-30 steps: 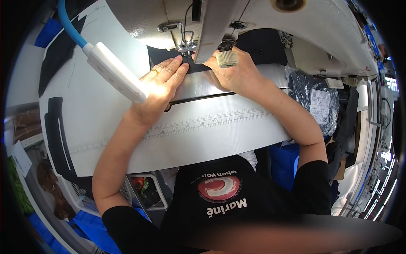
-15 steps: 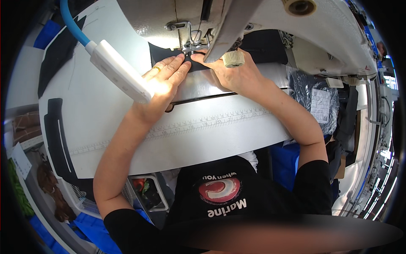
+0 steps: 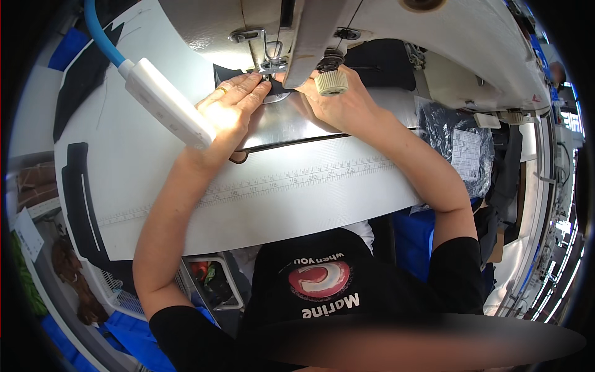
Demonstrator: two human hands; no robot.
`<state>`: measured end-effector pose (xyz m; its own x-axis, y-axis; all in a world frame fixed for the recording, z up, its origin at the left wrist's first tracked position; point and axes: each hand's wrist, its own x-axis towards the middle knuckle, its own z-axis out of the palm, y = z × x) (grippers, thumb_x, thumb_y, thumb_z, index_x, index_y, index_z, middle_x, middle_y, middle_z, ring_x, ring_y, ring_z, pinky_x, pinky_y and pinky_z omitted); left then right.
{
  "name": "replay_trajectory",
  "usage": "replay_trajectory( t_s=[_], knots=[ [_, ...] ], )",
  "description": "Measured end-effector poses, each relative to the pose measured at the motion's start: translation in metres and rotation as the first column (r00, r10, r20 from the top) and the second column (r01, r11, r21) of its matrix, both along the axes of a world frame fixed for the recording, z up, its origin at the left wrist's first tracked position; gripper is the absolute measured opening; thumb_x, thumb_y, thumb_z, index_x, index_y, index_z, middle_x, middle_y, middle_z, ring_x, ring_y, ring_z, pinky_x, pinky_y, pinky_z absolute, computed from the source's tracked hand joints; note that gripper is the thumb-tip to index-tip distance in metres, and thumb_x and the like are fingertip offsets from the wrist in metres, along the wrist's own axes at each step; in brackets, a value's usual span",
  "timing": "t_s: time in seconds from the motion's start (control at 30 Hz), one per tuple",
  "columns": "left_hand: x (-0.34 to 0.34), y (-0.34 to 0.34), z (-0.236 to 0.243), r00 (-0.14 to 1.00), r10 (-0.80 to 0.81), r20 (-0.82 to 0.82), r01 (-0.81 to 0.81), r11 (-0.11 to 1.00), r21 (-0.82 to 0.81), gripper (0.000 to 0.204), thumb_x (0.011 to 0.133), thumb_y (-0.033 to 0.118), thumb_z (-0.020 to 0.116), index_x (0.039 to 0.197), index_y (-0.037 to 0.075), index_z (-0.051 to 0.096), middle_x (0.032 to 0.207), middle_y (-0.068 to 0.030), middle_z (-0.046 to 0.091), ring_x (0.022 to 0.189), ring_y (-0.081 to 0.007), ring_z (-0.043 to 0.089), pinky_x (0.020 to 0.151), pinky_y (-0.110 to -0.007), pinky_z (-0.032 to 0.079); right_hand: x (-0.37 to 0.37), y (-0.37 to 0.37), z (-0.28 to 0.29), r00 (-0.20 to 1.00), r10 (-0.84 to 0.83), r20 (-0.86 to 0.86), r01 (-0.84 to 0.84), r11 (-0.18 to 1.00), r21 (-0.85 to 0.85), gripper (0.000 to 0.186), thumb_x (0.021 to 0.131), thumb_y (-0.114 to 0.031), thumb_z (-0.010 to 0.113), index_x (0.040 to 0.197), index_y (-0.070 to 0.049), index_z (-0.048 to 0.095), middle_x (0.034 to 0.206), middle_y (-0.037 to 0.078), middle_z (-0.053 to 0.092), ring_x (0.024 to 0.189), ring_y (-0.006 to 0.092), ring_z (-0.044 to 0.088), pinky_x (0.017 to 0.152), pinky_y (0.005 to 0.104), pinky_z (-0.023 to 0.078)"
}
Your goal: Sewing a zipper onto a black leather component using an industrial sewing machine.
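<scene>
Black fabric (image 3: 224,73) lies under the presser foot (image 3: 273,64) of a sewing machine (image 3: 214,28). My left hand (image 3: 226,111), with a ring on one finger, rests flat on the cloth, its stretched fingertips close beside the foot. On the other side of the foot is my right hand (image 3: 341,105), reaching in toward the needle area. A metal bar and a ribbed cream knob (image 3: 331,82) cover most of its fingers, so their grip is hidden. Between my hands shows the shiny metal bed plate (image 3: 288,121).
A white lamp (image 3: 167,102) on a blue flexible neck hangs over my left wrist. Black cut pieces (image 3: 83,204) lie on the left of the white table (image 3: 279,214), marked with a ruler scale. A clear plastic package (image 3: 465,146) sits at the right, above a blue bin (image 3: 414,242).
The view has shifted slightly. My hands and the cloth have moved a little away from me at the foot, and more of the metal plate shows in front of it.
</scene>
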<state>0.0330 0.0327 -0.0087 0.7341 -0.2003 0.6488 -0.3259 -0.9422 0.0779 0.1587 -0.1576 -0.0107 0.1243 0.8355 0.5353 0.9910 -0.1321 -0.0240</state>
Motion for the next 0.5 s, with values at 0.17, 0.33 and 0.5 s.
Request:
replay_trajectory(
  t_s=[0.17,0.33,0.5],
  knots=[
    [0.000,0.000,0.001,1.000,0.003,-0.020,-0.003,1.000,0.018,0.027,0.073,-0.002,0.065,0.099,0.004,0.072,0.103,-0.0138,0.071,0.096,-0.0261,0.070,0.076,-0.031,0.058,-0.006,0.007,0.015,1.000,-0.005,-0.004,0.005,0.999,0.031,0.019,0.068,-0.008,0.068,0.085,-0.003,0.071,0.098,0.003,0.065,0.095,0.0200,0.060,0.082,0.0322,0.052],
    [-0.003,0.002,-0.003,0.996,-0.015,-0.091,0.014,1.000,-0.014,0.030,0.076,0.004,0.071,0.106,0.002,0.069,0.106,-0.0166,0.069,0.101,-0.0297,0.067,0.089,-0.036,0.054,0.012,-0.030,0.036,0.994,-0.091,-0.060,0.077,0.977,-0.197,0.030,0.075,-0.004,0.060,0.105,-0.001,0.066,0.110,0.009,0.064,0.104,0.0258,0.060,0.090,0.0366,0.051],
    [0.003,0.010,-0.004,0.990,-0.133,-0.054,0.122,0.977,-0.176,0.025,0.075,0.001,0.067,0.100,0.001,0.071,0.105,-0.0172,0.069,0.102,-0.0316,0.066,0.089,-0.038,0.053,0.047,-0.085,0.052,0.944,-0.293,0.149,0.324,0.909,-0.261,0.035,0.077,-0.003,0.055,0.111,-0.001,0.062,0.114,0.011,0.063,0.104,0.0292,0.061,0.094,0.0388,0.048]
  ],
)
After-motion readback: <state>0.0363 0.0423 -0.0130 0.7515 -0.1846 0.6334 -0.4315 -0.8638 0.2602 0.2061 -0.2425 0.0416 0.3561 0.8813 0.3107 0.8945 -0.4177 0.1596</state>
